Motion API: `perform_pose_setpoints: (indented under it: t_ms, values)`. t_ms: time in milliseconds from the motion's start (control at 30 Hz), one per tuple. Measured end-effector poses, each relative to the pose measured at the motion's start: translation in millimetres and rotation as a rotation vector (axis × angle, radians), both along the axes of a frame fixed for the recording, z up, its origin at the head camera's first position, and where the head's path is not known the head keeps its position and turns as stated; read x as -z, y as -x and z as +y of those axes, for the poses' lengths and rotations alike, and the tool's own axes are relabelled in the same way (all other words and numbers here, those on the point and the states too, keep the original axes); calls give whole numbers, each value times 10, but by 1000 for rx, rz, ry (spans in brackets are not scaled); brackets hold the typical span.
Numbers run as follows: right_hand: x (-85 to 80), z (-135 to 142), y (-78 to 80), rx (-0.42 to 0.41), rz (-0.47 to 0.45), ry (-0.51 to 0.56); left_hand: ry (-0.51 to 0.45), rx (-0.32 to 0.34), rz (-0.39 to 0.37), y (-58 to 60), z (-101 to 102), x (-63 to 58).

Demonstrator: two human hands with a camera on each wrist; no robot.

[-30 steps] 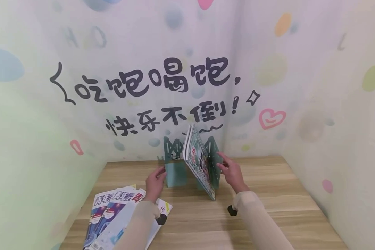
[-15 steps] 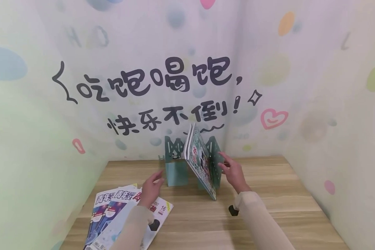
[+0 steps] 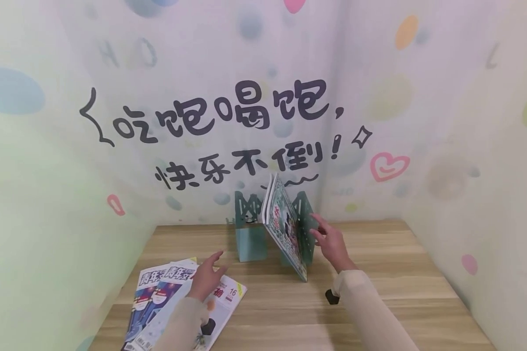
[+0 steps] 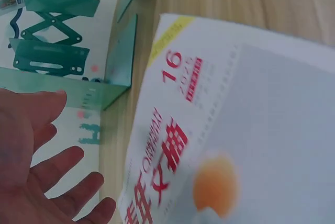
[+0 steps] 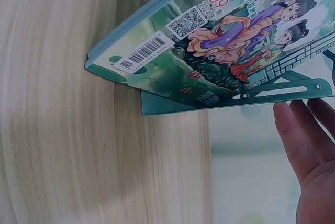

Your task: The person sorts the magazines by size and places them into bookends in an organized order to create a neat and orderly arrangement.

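A green metal expandable book stand stands near the back wall. Several magazines lean tilted in it toward its right side plate, a green illustrated cover outward. My right hand is at the outer face of that plate, fingertips at or against it, fingers fairly straight. My left hand hovers, fingers spread and holding nothing, over the upper part of a fanned pile of magazines at left. In the left wrist view, the white top magazine, marked 16, lies beside the hand.
The wooden table runs back to a printed wall curtain with large dark lettering. Curtains also close in the left and right sides. The book stand's left base plate shows bare.
My left hand has moved away from the book stand's left side plate, toward me and left, over the magazine pile. My right hand stays at the right plate. The view has shifted slightly.
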State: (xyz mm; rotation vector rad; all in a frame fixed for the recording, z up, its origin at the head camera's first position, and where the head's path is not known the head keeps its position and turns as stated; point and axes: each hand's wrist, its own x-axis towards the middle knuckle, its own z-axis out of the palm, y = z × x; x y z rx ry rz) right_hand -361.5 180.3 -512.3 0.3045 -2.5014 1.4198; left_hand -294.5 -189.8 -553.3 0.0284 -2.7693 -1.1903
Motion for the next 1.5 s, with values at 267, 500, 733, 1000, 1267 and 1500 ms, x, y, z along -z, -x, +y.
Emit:
perform_pose_setpoints:
  t_ms: [267, 500, 733, 1000, 1267, 1500]
  values:
    - [0, 43, -2, 6, 16, -23, 143, 31, -6, -75, -73, 136]
    - [31, 45, -5, -5, 7, -7, 305, 78, 3, -163, -139, 189]
    - [39, 37, -22, 3, 5, 4, 400, 61, -42, -212, -219, 266]
    - [50, 28, -28, -2, 39, -5, 426, 30, -67, -281, -353, 315]
    - [16, 14, -29, 17, 3, -20, 411, 15, -136, -291, -411, 326]
    - [6, -25, -22, 14, 21, -18, 415, -1, -156, -259, -436, 373]
